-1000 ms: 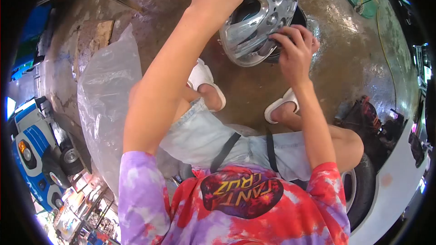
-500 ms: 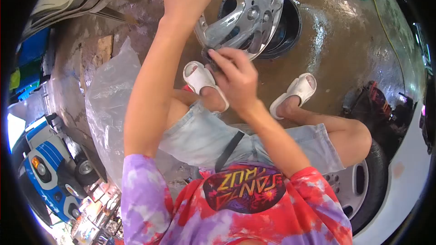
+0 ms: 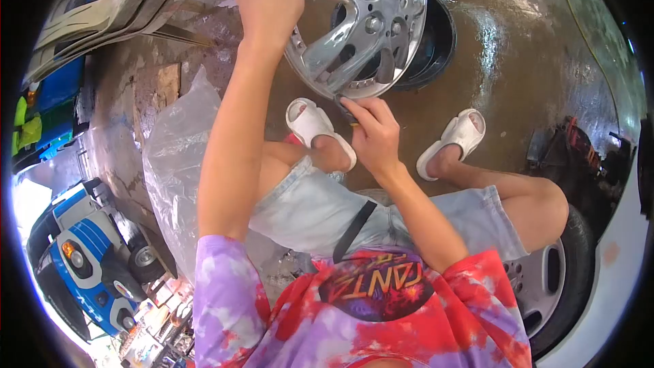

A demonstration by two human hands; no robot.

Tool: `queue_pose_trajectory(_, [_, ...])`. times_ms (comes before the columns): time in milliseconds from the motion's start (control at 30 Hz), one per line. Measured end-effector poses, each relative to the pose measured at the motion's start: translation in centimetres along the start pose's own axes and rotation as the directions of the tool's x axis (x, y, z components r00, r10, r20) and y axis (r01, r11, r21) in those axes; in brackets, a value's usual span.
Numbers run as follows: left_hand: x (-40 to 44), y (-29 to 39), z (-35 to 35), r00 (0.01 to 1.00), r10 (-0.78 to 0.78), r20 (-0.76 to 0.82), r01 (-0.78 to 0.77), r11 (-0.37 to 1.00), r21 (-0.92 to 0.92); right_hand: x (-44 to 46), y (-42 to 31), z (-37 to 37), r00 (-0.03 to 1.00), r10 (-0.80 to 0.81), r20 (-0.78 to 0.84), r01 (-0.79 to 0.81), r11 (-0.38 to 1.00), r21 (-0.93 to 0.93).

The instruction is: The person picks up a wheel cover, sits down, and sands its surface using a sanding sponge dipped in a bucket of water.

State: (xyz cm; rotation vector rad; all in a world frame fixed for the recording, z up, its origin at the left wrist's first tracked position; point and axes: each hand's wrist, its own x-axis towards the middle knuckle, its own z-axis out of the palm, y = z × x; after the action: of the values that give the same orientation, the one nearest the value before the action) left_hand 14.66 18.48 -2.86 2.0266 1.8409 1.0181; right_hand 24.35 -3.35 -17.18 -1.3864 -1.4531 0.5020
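Observation:
A shiny chrome wheel cover point(image 3: 323, 54) with lug-nut shapes is held tilted near the top of the view. My left hand point(image 3: 272, 0) is closed at its left edge; the fingertips are cut off by the frame. At the lower rim, my right hand point(image 3: 377, 133) pinches a small dark pad point(image 3: 345, 103), its top touching or very close to the rim. A bit of yellow shows by the fingers. Behind the cover stands a black tub point(image 3: 439, 48), partly hidden.
A clear plastic sheet point(image 3: 180, 143) lies by my left leg. Stacked plastic chairs point(image 3: 102, 13) stand upper left, above a blue-and-white toy vehicle point(image 3: 88, 266). At right are a tyre point(image 3: 582, 279) and a dark bag-like heap point(image 3: 572, 150). The brown floor point(image 3: 518, 61) looks wet.
My right hand has moved slightly right and down along the rim with the dark pad. My left hand and the cover have shifted a little, and the whole view has moved slightly.

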Motion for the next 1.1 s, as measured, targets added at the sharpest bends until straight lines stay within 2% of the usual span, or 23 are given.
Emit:
queue_pose_trajectory(100, [-0.4, 0.6, 0.1, 0.999, 0.03, -0.038, -0.03, 0.999, -0.022, 4.3, -3.8, 1.3, 0.993, -0.079, -0.084, 0.087, 0.993, 0.084])
queue_pose_trajectory(167, [-0.6, 0.7, -0.1, 1.0, -0.022, 0.001, 0.022, 1.0, -0.004, 7.0, -5.0, 2.2, 0.984, -0.121, -0.128, 0.135, 0.985, 0.107])
queue_pose_trajectory(300, [-1.1, 1.4, -0.7, 1.0, -0.021, 0.01, 0.021, 1.0, -0.021, 3.5, -3.3, 1.9, 0.997, -0.051, -0.05, 0.055, 0.996, 0.073])
queue_pose_trajectory(400, [-0.8, 1.1, -0.1, 1.0, -0.02, -0.009, 0.02, 0.999, -0.027, 5.5, -5.0, 1.9, 0.992, -0.055, -0.114, 0.07, 0.989, 0.13])
queue_pose_trajectory(500, [-0.9, 1.0, 0.0, 0.999, -0.025, -0.022, 0.024, 0.999, -0.031, 7.7, -6.5, 2.4, 0.994, -0.021, -0.107, 0.039, 0.986, 0.16])
queue_pose_trajectory(633, [-0.8, 0.2, -0.3, 0.995, -0.092, 0.045, 0.094, 0.995, -0.038, 3.8, -4.9, 1.7, 0.999, 0.017, -0.049, -0.013, 0.997, 0.079])
queue_pose_trajectory(700, [-1.0, 0.8, -0.4, 0.99, -0.12, 0.074, 0.123, 0.992, -0.035, 4.1, -4.6, 1.9, 0.997, -0.005, -0.079, 0.015, 0.992, 0.129])
queue_pose_trajectory(800, [-1.3, 1.1, -0.1, 1.0, 0.019, -0.003, -0.019, 0.99, -0.136, 7.5, -6.5, 2.0, 0.992, -0.006, -0.124, 0.026, 0.987, 0.16])
queue_pose_trajectory(867, [-0.5, -0.1, -0.2, 0.994, 0.003, 0.106, 0.018, 0.981, -0.191, 8.9, -6.8, 2.1, 0.989, -0.029, -0.147, 0.059, 0.977, 0.204])
queue_pose_trajectory(900, [0.2, -0.7, -0.2, 0.988, 0.003, 0.154, 0.032, 0.974, -0.224, 7.8, -6.4, 1.7, 0.994, -0.008, -0.104, 0.025, 0.987, 0.158])
queue_pose_trajectory(967, [1.5, -2.2, -0.4, 0.909, 0.058, 0.412, 0.131, 0.9, -0.415, 5.3, -5.3, 1.1, 0.996, -0.001, -0.09, 0.013, 0.99, 0.141])
queue_pose_trajectory(1000, [1.8, -3.3, -0.4, 0.842, 0.103, 0.529, 0.201, 0.85, -0.486, 4.6, -5.0, 0.8, 0.997, 0.009, -0.078, 0.002, 0.991, 0.135])
queue_pose_trajectory(1033, [2.2, -4.6, -0.2, 0.783, -0.092, 0.615, 0.443, 0.776, -0.449, 4.7, -5.1, 0.6, 0.997, 0.019, -0.081, -0.007, 0.989, 0.145])
queue_pose_trajectory(1100, [1.8, -4.6, 0.5, 0.852, -0.03, 0.522, 0.339, 0.793, -0.507, 6.5, -6.0, 0.5, 0.996, 0.0, -0.09, 0.018, 0.981, 0.192])
